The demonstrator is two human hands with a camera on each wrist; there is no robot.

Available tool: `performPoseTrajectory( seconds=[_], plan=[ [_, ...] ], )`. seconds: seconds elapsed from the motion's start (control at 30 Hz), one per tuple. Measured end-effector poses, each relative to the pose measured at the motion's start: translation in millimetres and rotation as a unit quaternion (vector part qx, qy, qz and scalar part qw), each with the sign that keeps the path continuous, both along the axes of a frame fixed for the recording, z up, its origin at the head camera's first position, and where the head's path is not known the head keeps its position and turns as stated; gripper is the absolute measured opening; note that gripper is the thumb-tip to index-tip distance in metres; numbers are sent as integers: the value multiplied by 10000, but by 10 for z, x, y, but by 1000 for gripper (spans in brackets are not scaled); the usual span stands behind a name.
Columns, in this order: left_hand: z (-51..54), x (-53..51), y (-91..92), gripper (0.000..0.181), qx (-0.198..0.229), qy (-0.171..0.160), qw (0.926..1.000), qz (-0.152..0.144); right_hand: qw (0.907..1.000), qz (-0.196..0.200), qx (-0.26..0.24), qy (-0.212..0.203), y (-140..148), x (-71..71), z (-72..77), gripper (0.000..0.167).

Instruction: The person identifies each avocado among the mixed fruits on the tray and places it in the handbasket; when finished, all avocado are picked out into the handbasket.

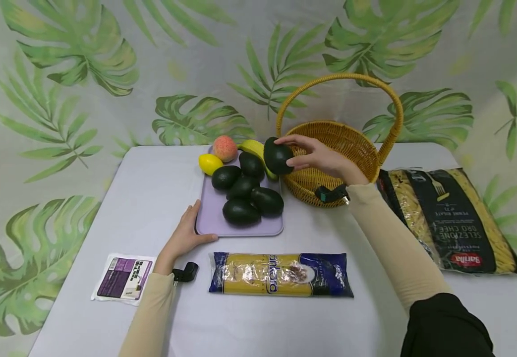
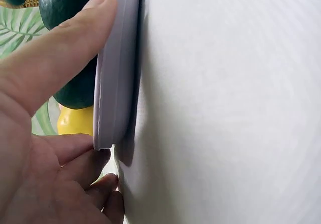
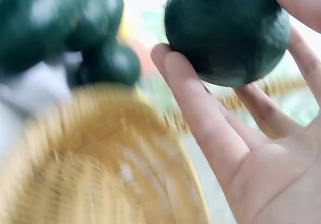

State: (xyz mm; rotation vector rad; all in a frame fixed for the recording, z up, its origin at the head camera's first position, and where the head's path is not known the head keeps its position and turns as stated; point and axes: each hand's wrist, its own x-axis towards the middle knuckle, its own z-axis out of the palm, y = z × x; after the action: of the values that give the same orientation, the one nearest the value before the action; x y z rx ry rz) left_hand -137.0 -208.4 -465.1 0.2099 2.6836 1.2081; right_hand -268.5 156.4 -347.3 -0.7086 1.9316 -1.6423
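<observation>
Right hand (image 1: 316, 153) up, and an avocado (image 1: 277, 156) is gripped between fingertips and thumb! It is held in the air between the tray (image 1: 213, 225) and the basket (image 1: 338, 139), just off the basket's left rim; fingertips alone are used, probably because so round a thing is easily cupped that way. Over on the near-left corner of the tray, the left hand (image 1: 186, 233) is spread loosely, thumb to the near edge, fingers down the side; nothing is clenched there, and the tray is presumably being steadied. Other avocados (image 1: 241, 212) are bunched on it, with the lemon (image 1: 210, 164), peach (image 1: 225, 148) and banana (image 1: 253, 147) set behind. Nearer on the tabletop (image 1: 303, 327), the spaghetti (image 1: 280, 275) is laid flat, perhaps so that it cannot roll.
</observation>
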Motion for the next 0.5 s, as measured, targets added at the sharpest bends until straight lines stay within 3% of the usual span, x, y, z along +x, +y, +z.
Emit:
performPoseTrajectory(
  seconds=[0.27,0.5],
  plan=[
    [-9,0,-1,108,-126,-49,9999,19,9957,-854,-26,-353,666,-150,-8,50],
    [-21,-6,6,107,-147,-43,9999,17,9895,-1314,-1,-604,858,-298,-86,53]
  ],
)
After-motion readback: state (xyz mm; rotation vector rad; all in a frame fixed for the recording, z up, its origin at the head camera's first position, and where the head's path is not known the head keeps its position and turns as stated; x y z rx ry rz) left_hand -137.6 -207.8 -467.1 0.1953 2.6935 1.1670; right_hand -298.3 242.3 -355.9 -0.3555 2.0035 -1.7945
